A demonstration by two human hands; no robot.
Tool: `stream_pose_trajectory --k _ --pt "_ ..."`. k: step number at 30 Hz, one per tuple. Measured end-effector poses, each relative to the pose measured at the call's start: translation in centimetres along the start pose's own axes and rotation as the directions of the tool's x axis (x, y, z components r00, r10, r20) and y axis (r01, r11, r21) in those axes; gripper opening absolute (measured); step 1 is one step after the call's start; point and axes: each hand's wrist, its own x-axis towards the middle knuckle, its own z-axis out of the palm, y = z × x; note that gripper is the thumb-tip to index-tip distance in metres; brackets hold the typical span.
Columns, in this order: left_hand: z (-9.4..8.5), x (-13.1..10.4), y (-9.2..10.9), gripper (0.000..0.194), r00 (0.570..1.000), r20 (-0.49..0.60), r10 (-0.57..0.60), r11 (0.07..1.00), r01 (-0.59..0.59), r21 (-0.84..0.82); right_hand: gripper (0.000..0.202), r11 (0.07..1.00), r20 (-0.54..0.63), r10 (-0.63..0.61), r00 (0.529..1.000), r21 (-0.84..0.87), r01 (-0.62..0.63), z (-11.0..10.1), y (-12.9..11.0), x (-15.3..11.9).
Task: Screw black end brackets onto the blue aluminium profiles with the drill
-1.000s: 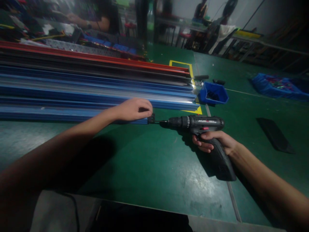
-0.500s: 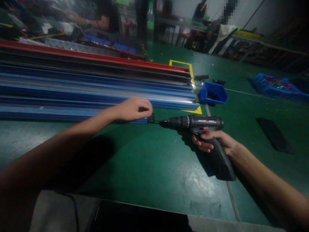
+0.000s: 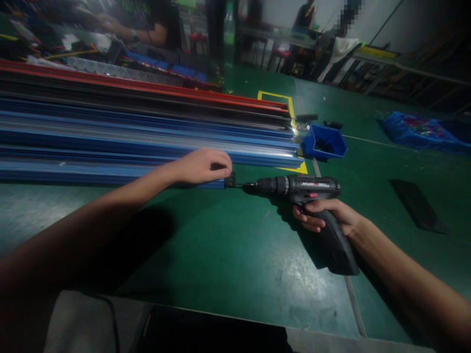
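Observation:
My right hand (image 3: 324, 214) is wrapped round the grip of a black cordless drill (image 3: 309, 189), which points left. Its bit meets a small black end piece (image 3: 230, 180) at the end of the nearest blue profile (image 3: 211, 185). Over that same end lies my left hand (image 3: 206, 165), fingers curled and fingertips at the black piece. The left palm faces down, so whether the fingers grip the profile or the end piece is partly hidden.
Long blue, black and red profiles (image 3: 165, 90) lie side by side behind my left arm. A blue bin (image 3: 326, 142) with dark parts stands past their ends. Farther right are a black flat object (image 3: 417, 205) and a blue bag (image 3: 423, 130). Someone's arm (image 3: 147, 35) shows across the table.

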Motion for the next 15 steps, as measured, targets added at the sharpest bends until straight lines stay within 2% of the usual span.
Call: stream_pose_trajectory --k 15 --pt "-0.01 0.03 -0.03 0.031 1.0 0.002 0.007 1.0 -0.007 0.001 0.017 1.0 -0.033 0.019 0.999 -0.005 -0.019 0.19 -0.14 0.05"
